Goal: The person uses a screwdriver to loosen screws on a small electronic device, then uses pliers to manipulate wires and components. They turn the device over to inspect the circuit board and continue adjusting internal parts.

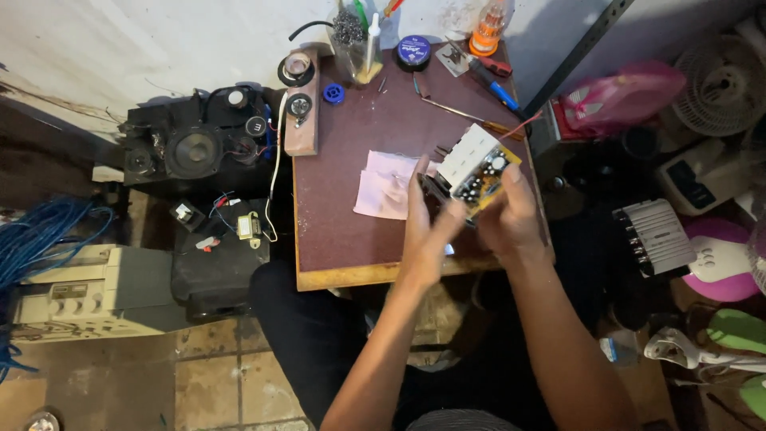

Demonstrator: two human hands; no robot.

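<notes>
Circuit board [479, 172] with yellow underside and white block on top, held tilted above the desk [351, 231], over its right part near the front edge. Left hand [427, 219] grips the board's lower-left end, fingers curled around it. Right hand [511, 211] closed on the board's lower-right side, thumb up along the edge. Red wire [523, 125] runs off the board's upper right corner.

Just left of the board, a pale pink cloth [383, 185] lies flat mid-desk, partly under the left hand. Back edge: blue round tin [413, 50], clear cup [355, 48] of tools, orange bottle [487, 28], blue-handled screwdriver [499, 89], thin rod [451, 109]. Small blue spool [333, 93] near back left. Wooden block [302, 104] with round parts along the left edge.

Off desk, left: black speaker unit [195, 148], blue cable bundle [40, 231], beige device [96, 291] on floor. Right: pink bag [618, 96], white fan [722, 84], finned heatsink [658, 235].
</notes>
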